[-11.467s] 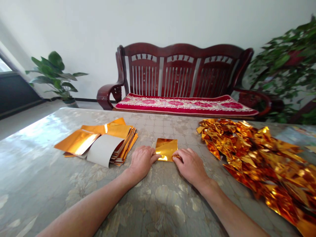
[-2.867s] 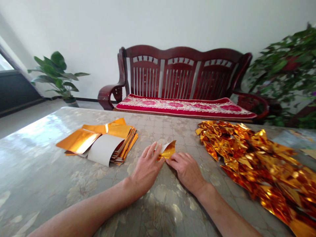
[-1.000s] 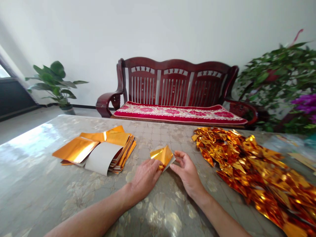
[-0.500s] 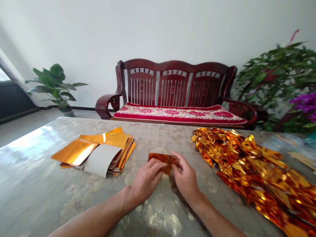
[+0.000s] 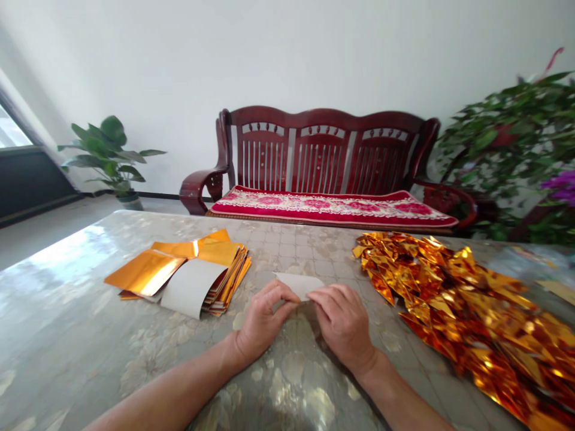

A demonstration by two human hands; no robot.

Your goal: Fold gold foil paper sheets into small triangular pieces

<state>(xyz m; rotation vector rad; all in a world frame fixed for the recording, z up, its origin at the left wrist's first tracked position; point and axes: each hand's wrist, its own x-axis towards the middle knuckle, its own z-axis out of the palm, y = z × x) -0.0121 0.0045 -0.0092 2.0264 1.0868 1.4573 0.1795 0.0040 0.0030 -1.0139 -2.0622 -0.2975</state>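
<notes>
Both hands pinch one small sheet of paper (image 5: 299,284) at its near edge, over the middle of the table. Its pale grey-white side faces me. My left hand (image 5: 269,314) grips the left part between thumb and forefinger. My right hand (image 5: 344,320) has the right part, with thumb and fingers pressed together. To the left lies a fanned stack of gold foil paper (image 5: 144,272), with one sheet showing its white back. On the right spreads a long heap of folded gold foil pieces (image 5: 467,305).
A patterned, glossy table (image 5: 81,335) fills the foreground. Beyond it stands a dark red wooden bench (image 5: 317,149) with a red floral cushion (image 5: 332,206). A potted plant (image 5: 112,155) is at the left; leafy plants (image 5: 507,143) and clear plastic (image 5: 530,263) are at the right.
The sheet showed its gold side and now shows its pale side. Both hands have turned inward at its near edge. The view has shifted slightly left.
</notes>
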